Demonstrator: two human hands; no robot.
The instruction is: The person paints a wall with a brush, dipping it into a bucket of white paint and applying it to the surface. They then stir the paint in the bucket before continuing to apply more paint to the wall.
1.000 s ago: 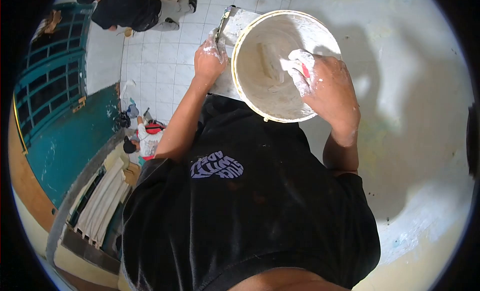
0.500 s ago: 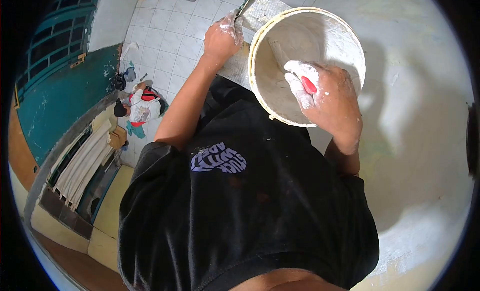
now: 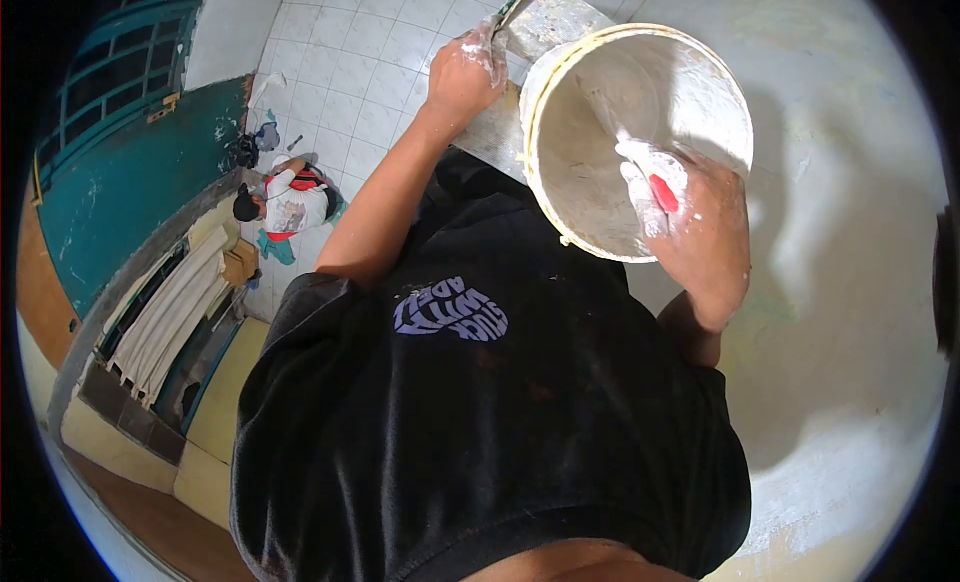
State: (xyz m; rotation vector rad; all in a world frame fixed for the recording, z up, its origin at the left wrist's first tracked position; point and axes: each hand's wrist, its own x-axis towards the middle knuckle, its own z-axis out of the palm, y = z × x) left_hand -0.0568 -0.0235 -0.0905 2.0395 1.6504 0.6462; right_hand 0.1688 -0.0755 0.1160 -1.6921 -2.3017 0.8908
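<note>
A large white bucket (image 3: 537,152) with a yellowed rim stands beside my chest, its inside coated with pale plaster-like paste. My right hand (image 3: 703,222), smeared white, is closed over the bucket's near right side around a red-handled tool (image 3: 663,193). Only the red handle end shows plainly; the rest is hidden by my fingers. To the bucket's left, my left hand (image 3: 467,74) is closed at a paste-spattered grey board (image 3: 555,22) with a dark green edge. I cannot tell what its white-caked fingers hold.
A person (image 3: 295,202) in a white and red top is low on the tiled floor (image 3: 335,67) at the left. Behind them are a teal door (image 3: 130,182) and a rack with draped pale cloth (image 3: 175,312). A smooth pale wall (image 3: 850,282) fills the right side.
The bucket and both my hands have shifted slightly right in view. My right hand still grips the red-handled tool, now a little lower over the bucket's right side.
</note>
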